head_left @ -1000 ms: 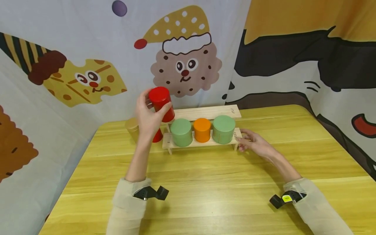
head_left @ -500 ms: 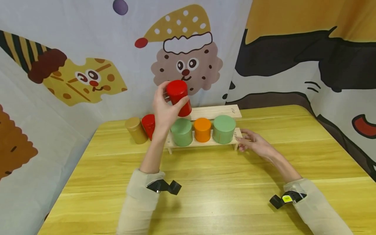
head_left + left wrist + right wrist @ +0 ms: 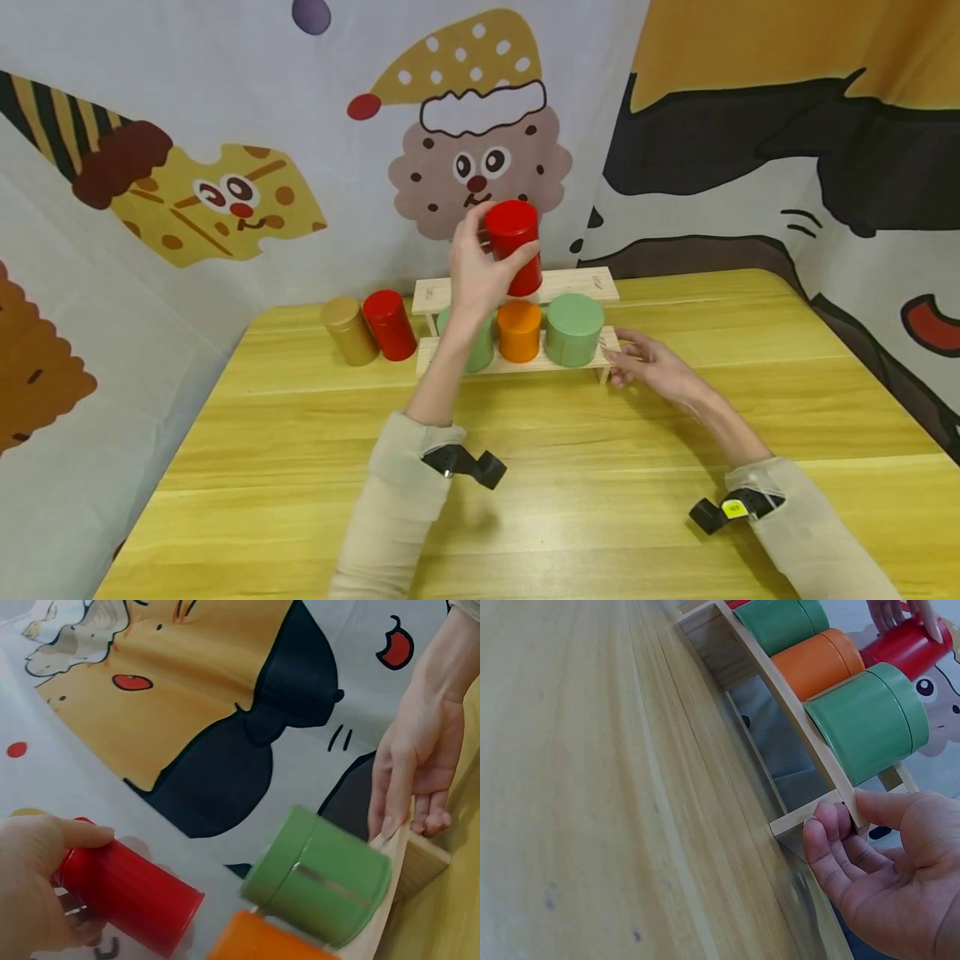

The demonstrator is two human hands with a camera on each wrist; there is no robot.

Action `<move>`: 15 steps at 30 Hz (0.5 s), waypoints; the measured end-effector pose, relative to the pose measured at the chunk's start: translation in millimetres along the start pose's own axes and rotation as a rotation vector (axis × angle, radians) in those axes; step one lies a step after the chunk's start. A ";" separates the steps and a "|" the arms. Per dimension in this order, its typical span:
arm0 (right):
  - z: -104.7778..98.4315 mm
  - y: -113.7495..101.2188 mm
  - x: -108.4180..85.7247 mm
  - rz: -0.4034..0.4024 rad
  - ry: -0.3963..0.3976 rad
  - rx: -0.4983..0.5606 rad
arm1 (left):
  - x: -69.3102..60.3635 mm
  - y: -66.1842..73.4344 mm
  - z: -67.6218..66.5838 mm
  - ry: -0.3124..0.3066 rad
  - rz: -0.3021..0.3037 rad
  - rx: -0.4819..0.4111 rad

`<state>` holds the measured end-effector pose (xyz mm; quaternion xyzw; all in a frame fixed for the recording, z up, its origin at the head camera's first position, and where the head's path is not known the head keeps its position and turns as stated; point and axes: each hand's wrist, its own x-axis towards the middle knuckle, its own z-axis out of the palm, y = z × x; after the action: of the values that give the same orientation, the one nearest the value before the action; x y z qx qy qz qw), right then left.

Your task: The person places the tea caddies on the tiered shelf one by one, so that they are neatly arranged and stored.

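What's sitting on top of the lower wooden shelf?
On the lower wooden shelf stand, left to right, a green canister, an orange canister and another green canister. The right hand grips the shelf's right end. The canisters hide the wood beneath them.

The left hand [image 3: 480,271] has travelled rightward, carrying the red can [image 3: 510,227] in its grip from over the upper shelf's [image 3: 564,284] left end to over its middle. Left of the hand, the second red can [image 3: 390,325] — earlier partly covered — shows whole; below, the wrist [image 3: 456,337] now partly hides a green canister [image 3: 483,346].
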<state>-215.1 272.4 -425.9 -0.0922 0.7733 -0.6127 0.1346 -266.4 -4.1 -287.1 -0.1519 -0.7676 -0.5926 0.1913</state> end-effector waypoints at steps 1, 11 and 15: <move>-0.1 -0.2 -0.2 0.000 0.001 -0.002 | 0.4 0.0 4.2 -0.011 -0.005 0.003; 0.6 -2.9 -0.3 0.007 0.011 -0.010 | 3.8 -6.6 40.1 -0.023 -0.027 0.024; 0.7 -1.8 0.2 0.004 0.009 -0.001 | 4.8 -7.6 49.0 -0.027 -0.028 0.030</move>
<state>-215.1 271.2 -424.4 -0.0881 0.7744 -0.6124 0.1322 -279.7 41.4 -302.2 -0.1461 -0.7810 -0.5815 0.1747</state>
